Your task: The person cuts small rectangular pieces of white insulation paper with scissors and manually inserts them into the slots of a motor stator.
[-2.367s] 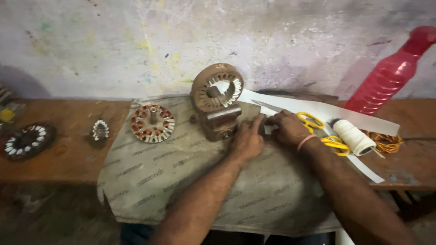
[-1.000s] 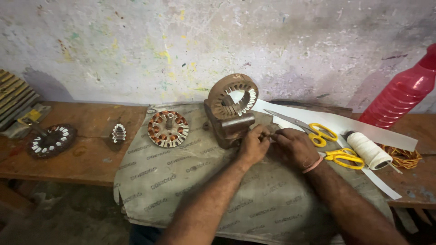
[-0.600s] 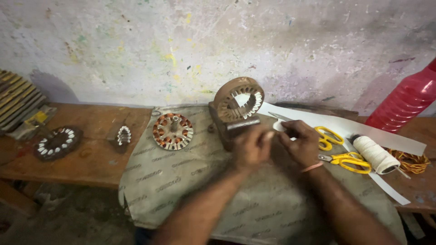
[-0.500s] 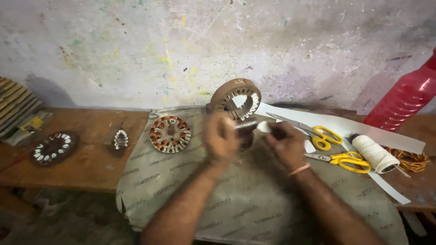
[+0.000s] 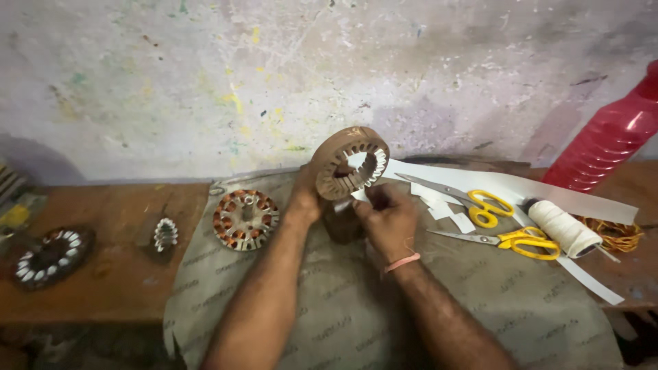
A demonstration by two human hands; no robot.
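Against stained wall, left hand (image 5: 306,199) holds stator ring (image 5: 351,162) upright, bore facing camera.

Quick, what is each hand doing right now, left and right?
Left hand: closed on the rim of the brown ring-shaped stator core, holding it upright.
Right hand: fingers pinched at the core's lower edge; what they grip cannot be told.

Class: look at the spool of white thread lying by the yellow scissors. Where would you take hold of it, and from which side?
Grip the spool of white thread across its round middle, coming from above. It lies on its side on the table, so the wound barrel faces up. Yellow scissors sit against its left, so fingers probably fit best front and back.
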